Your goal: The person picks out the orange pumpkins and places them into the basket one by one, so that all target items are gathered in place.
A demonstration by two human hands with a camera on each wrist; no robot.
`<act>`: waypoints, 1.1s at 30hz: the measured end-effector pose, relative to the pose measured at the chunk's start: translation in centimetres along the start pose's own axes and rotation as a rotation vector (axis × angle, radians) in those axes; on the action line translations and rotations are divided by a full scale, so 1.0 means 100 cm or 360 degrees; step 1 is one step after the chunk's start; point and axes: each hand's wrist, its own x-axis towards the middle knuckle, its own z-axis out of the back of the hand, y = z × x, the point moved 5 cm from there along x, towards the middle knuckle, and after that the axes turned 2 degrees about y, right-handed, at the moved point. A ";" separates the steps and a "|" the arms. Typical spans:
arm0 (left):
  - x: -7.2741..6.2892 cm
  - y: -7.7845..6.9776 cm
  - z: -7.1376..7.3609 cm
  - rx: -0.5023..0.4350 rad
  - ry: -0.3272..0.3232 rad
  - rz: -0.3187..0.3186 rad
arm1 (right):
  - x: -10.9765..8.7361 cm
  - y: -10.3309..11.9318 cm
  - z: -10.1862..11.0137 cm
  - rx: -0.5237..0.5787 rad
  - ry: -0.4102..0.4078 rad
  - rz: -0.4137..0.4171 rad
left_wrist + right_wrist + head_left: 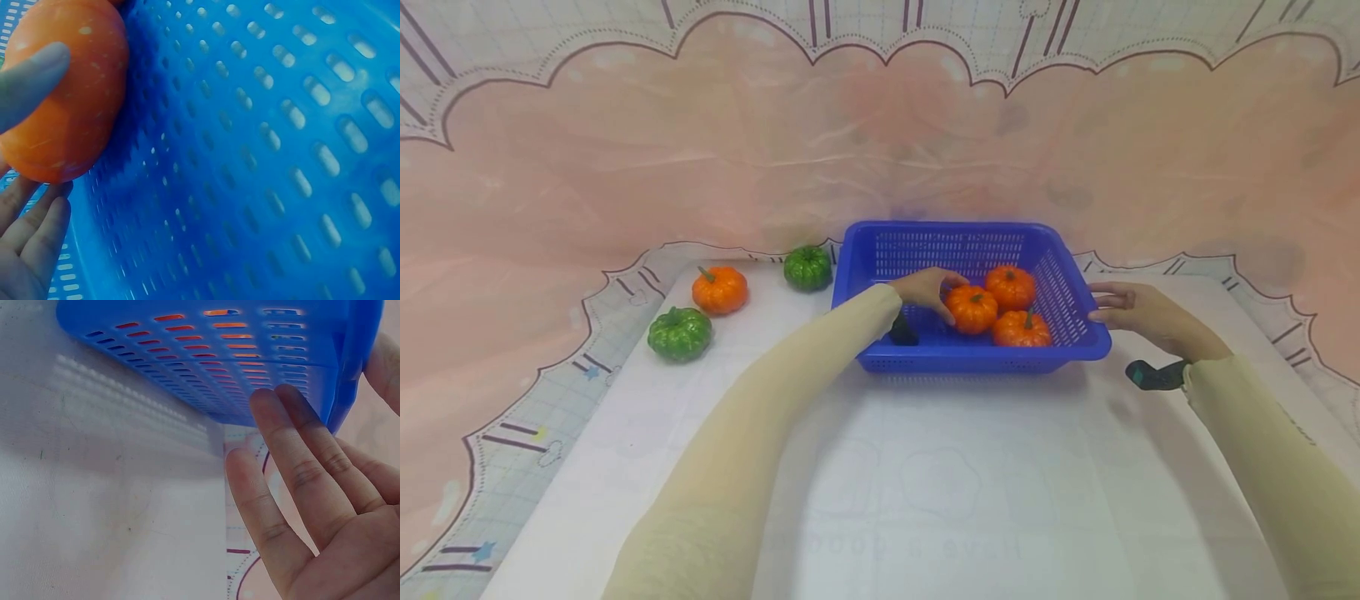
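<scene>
A blue plastic basket (970, 360) with slotted walls holds several ribbed orange toy pumpkins. Inside it, my left hand (928, 290) grips the leftmost orange pumpkin (973, 310); the left wrist view has the thumb (37, 78) across its side and the fingers at its far edge. Right beside it are an orange pumpkin (1011, 288) at the back and another orange pumpkin (1024, 330) in front. My right hand (1150, 317) holds the basket's right rim. The right wrist view shows its fingers (306, 469) fairly straight at the outer wall, with the thumb past the rim.
Left of the basket on the white tabletop (925, 483) sit a dark green pumpkin (808, 268), an orange pumpkin (720, 290) and a lighter green pumpkin (680, 334). A pink patterned cloth (760, 150) hangs behind the table. A dark strap device (1153, 375) is on the right wrist.
</scene>
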 end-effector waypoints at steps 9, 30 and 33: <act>0.002 0.003 0.000 -0.0037 0.0010 -0.0021 | 0.002 -0.003 -0.001 0.0008 0.0004 -0.0004; 0.003 0.002 0.001 0.0009 -0.0016 -0.0022 | 0.001 0.000 -0.001 0.0033 0.0005 -0.0013; 0.003 0.002 0.002 0.0005 -0.0017 -0.0017 | 0.001 0.000 -0.001 0.0037 0.0007 -0.0012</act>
